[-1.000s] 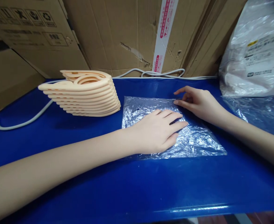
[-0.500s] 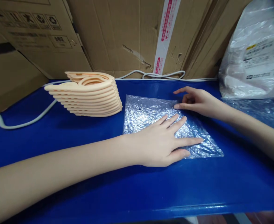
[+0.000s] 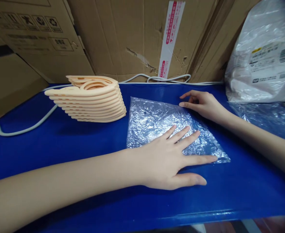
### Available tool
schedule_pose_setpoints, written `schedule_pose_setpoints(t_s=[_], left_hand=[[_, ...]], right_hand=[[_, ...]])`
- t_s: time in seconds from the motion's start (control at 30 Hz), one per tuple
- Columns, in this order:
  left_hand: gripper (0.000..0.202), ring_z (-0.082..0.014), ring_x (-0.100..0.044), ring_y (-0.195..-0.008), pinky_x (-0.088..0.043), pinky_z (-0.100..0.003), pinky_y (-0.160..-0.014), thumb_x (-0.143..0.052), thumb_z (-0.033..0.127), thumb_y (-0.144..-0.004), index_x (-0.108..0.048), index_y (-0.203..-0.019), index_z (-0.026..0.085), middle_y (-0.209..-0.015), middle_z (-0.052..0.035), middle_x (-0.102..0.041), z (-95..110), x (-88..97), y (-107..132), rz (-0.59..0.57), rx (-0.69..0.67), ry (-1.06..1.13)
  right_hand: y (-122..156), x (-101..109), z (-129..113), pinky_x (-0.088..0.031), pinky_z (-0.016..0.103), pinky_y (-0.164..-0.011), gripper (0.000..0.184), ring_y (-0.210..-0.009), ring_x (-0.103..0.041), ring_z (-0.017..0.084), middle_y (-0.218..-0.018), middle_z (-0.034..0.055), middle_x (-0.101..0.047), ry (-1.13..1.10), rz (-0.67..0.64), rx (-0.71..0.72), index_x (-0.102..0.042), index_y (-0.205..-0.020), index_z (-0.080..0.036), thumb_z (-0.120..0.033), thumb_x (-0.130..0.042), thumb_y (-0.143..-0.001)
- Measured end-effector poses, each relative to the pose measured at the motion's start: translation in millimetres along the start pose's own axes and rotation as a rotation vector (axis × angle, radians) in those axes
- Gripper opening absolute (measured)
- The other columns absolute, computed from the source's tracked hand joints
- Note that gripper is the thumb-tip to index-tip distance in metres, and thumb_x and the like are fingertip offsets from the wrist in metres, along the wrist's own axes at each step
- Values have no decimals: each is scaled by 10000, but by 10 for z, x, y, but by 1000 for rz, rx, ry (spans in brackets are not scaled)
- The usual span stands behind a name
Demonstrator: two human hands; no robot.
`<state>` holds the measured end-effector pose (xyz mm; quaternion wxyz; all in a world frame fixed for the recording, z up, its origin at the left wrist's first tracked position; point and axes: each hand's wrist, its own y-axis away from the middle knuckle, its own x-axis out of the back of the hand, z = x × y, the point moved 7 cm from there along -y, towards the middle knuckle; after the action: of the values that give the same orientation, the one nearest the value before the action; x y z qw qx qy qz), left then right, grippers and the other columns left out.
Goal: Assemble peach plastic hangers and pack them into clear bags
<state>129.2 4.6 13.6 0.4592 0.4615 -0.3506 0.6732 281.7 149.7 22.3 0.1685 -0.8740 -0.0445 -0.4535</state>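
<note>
A clear, crinkled plastic bag point(image 3: 147, 119) lies flat on the blue tabletop. My left hand point(image 3: 169, 158) rests palm down over its near edge, fingers spread; the thumb reaches past the bag onto the table. At the bag's far right corner is my right hand point(image 3: 198, 102), with thumb and forefinger tips apart and the other fingers curled. Its thumb tip is at the bag's edge, and nothing shows between the fingers. To the left of the bag stands a neat stack of peach-coloured, looped flat pieces point(image 3: 94, 102), whose exact kind I cannot tell.
Cardboard boxes point(image 3: 125, 35) line the back and left of the blue table point(image 3: 96, 204). A white cable point(image 3: 35, 127) runs along the back and curves at left. At right a labelled white plastic package point(image 3: 261, 61) stands behind more clear plastic point(image 3: 266, 119).
My left hand has slid toward me across the bag, fingers spreading wider, baring more of the bag's far part. My right hand has shifted only slightly. The view has moved a little.
</note>
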Motion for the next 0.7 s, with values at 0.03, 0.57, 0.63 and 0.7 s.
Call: schedule_pose_setpoints(t_s=[0.03,0.57,0.63,0.7], left_hand=[[550,-417,-118,-1521,-199,-675,-1195,-399,545,-1019,-387,-1535,354,-1658,-139,-212,19,1,8,4,-1,3],[783,-366,-76,-1543,-187,-626,-1224,-451,622,-969,-194,-1605,245,-1687,-127,-95,44,395,180,205,54,-75],[743,-342,-101,-1550,-197,-581,-1235,-456,583,-985,-218,-1597,236,-1692,-89,-93,22,700,289,301,82,-164],[715,-330,-99,-1549,-193,-526,-1227,-411,548,-1009,-197,-1596,202,-1692,-102,-98,-61,1034,446,389,157,-236]], right_hand=[[-1,0,3,-329,309,-545,494,-530,-468,147,-595,-30,-575,0,4,1,-683,-995,-217,-659,-669,-774],[258,261,-361,-391,339,-649,337,-633,-570,193,-717,41,-662,147,161,127,-679,-1082,-188,-452,-547,-919],[288,328,-451,-385,343,-665,293,-649,-578,197,-723,44,-659,199,203,186,-683,-1043,-196,-419,-538,-919],[315,361,-533,-374,356,-691,263,-677,-588,205,-726,46,-651,281,234,249,-686,-1028,-201,-387,-525,-934]])
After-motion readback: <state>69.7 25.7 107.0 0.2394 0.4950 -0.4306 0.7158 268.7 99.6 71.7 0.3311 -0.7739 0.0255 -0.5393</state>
